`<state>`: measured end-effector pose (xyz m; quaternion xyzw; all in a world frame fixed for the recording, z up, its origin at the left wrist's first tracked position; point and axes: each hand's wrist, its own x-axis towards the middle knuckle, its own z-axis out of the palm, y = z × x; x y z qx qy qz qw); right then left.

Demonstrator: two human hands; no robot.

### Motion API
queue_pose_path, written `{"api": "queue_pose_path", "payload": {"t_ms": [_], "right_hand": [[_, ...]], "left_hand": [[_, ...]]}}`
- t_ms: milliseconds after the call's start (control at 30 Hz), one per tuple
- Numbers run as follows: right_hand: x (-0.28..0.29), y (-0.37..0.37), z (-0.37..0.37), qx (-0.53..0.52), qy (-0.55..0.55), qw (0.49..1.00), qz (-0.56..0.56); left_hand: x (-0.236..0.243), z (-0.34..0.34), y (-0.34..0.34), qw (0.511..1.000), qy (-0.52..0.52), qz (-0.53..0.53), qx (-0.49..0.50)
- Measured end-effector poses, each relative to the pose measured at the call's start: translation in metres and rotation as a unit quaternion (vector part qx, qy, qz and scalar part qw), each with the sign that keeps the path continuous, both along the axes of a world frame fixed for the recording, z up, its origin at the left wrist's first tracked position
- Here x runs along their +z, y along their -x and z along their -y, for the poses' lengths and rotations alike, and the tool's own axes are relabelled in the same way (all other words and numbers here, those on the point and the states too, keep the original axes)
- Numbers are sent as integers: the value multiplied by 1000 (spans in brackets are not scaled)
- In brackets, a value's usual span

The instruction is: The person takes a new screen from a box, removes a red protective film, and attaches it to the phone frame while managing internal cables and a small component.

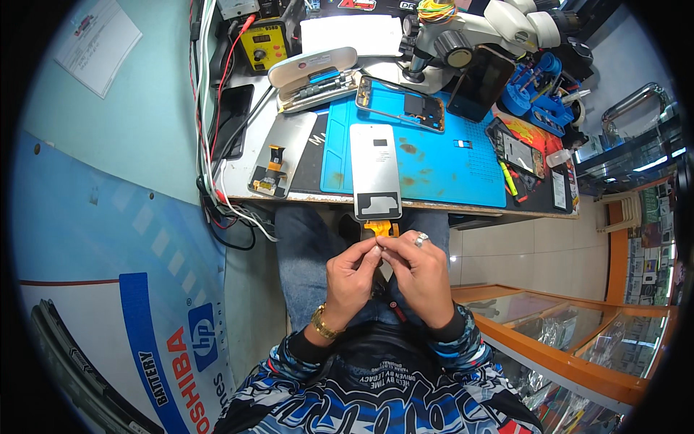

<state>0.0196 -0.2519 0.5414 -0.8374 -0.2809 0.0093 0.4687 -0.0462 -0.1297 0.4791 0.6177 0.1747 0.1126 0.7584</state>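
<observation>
A silver-backed phone screen [374, 163] lies lengthwise on the blue work mat [455, 173], its near end at the table's front edge. From that end an orange flex cable [378, 228] hangs out toward me. My left hand [349, 283] is closed in a pinch at the cable's lower end, thumb and forefinger together. Right beside it, fingertips touching, my right hand [425, 278] pinches the same spot. The fingertips hide whatever small part lies between them. A second silver phone screen [289, 148] with its own flex cable rests to the left of the mat.
Behind the screen lie an empty phone frame [394, 119] and an open case of tools [318, 87]. A microscope [463, 40], a dark phone [482, 83] and a blue tool organizer [538, 90] stand at the back right. An opened phone [519, 153] sits right; cables [210, 108] hang left.
</observation>
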Motion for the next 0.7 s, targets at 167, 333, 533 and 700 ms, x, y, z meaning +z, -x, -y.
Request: {"api": "queue_pose_path", "payload": {"t_ms": [167, 333, 533, 700], "right_hand": [[0, -1, 0, -3, 16, 1000, 3], [4, 0, 0, 7, 0, 1000, -29], [4, -1, -1, -2, -18, 999, -36], [1, -1, -1, -7, -18, 999, -31]], "left_hand": [[-2, 0, 1, 999, -44, -9, 3], [-4, -2, -1, 998, -55, 5, 4], [-3, -2, -4, 999, -46, 10, 1], [-5, -2, -4, 999, -33, 17, 6]]}}
